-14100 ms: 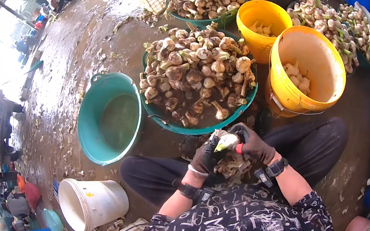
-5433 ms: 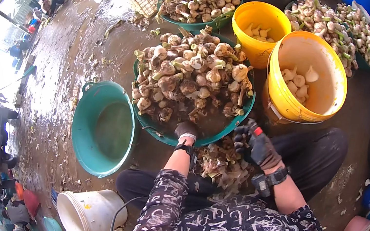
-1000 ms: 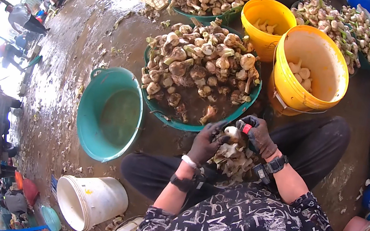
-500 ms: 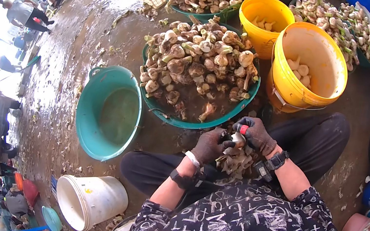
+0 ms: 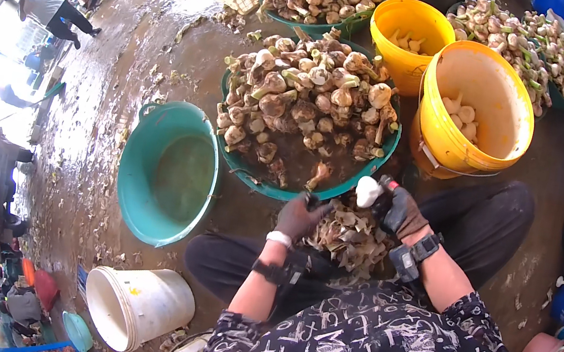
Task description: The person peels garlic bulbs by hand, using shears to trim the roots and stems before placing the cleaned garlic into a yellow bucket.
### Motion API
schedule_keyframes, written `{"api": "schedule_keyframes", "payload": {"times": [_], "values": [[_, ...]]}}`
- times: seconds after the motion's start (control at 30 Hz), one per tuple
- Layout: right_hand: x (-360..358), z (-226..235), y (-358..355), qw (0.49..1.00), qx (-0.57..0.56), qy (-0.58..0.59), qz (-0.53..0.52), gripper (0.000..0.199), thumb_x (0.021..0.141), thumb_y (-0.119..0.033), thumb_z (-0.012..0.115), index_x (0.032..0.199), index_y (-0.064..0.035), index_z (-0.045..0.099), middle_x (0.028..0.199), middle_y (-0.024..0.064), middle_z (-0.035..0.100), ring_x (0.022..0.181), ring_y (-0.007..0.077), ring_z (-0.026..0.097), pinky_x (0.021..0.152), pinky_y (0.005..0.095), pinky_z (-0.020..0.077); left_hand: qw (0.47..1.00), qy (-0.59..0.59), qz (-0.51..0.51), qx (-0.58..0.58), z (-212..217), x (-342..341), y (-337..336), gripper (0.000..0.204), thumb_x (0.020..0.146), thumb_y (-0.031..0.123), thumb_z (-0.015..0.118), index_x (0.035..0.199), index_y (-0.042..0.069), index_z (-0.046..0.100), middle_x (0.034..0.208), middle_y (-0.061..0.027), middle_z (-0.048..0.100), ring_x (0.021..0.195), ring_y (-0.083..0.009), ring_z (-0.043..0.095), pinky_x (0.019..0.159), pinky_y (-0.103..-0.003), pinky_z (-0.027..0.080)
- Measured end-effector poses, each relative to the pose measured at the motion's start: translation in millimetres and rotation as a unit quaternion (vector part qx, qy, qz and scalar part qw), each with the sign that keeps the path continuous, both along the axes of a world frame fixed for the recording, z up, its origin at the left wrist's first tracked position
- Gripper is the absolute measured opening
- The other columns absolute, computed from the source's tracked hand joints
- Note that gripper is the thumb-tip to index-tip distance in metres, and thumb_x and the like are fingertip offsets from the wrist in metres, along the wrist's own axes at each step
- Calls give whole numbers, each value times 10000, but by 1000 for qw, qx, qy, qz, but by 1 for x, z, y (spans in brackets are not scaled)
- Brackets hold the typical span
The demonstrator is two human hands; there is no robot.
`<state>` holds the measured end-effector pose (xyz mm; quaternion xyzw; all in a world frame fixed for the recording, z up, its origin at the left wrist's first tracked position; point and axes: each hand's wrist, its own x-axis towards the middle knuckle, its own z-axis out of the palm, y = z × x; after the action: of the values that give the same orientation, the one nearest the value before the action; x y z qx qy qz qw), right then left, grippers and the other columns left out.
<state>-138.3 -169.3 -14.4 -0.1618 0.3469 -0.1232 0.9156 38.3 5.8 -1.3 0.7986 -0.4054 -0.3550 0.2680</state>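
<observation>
White peeled bulb (image 5: 368,190) sits pinched in the right hand (image 5: 400,212), fingers closed around it, held just above the lap, between the teal basin of unpeeled bulbs (image 5: 307,116) and the near yellow bucket (image 5: 474,119). A red-tipped tool pokes out by the same hand; too small to tell whether it's a blade.

Left hand (image 5: 301,216): dark glove, fingers loosely curled and half spread, holding nothing I can make out, hovering over the pile of peelings (image 5: 350,237) on the lap.

Notes for doing this step well, judged from the frame:
- Bulb looks fully stripped, clean white. Rotate it once to check for leftover skin or root stub before letting go.
- Near yellow bucket already holds a few white bulbs, so that looks like the bin for clean ones. It stands just beside the right hand; a short toss over the rim would do, no need to lean.
- Keep skins dropping on the lap pile, not into the bucket.
- Left hand is free and near the teal basin rim; it could take the closest unpeeled bulb, not dig into the heap.
- Floor is wet and littered; a dropped bulb would need rinsing.
</observation>
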Motion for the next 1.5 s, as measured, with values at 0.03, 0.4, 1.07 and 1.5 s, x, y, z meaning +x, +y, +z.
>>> {"api": "schedule_keyframes", "payload": {"times": [0.03, 0.4, 1.07, 1.5], "values": [[5, 2, 9, 999, -31, 18, 12, 315, 922, -314, 513, 1092, -66, 606, 910, 40, 656, 766, 141, 623, 703, 273, 513, 994, -88, 52, 49, -19, 10, -10, 580, 771, 481, 634, 1108, 16, 556, 1037, -219, 617, 968, -351, 602, 815, -408, 485], [36, 83, -77, 971, -64, -196, -119, 320, 948, -325, 483, 1090, -45, 546, 982, 57, 622, 858, 191, 605, 756, 328, 513, 980, -131, 122, 87, -71, 40, -63, 503, 718, 469, 650, 973, 35, 664, 959, -202, 652, 911, -364, 623, 789, -415, 496], [7, 44, 38, 607, -737, 231, 186, 226, 804, -268, 619, 829, -44, 636, 818, 190, 621, 720, 365, 589, 596, 407, 449, 982, -83, 50, -159, 40, -49, -8, 607, 606, 383, 804, 1098, 84, 610, 1051, -167, 598, 901, -307, 619, 814, -357, 494], [-9, 52, 38, 952, -233, 55, 191, 288, 902, -306, 560, 896, -26, 627, 713, -7, 589, 590, 72, 524, 493, 223, 404, 973, 186, 44, -132, 33, -35, 5, 561, 649, 383, 803, 1018, -4, 633, 968, -125, 661, 862, -178, 632, 769, -311, 490]]}}
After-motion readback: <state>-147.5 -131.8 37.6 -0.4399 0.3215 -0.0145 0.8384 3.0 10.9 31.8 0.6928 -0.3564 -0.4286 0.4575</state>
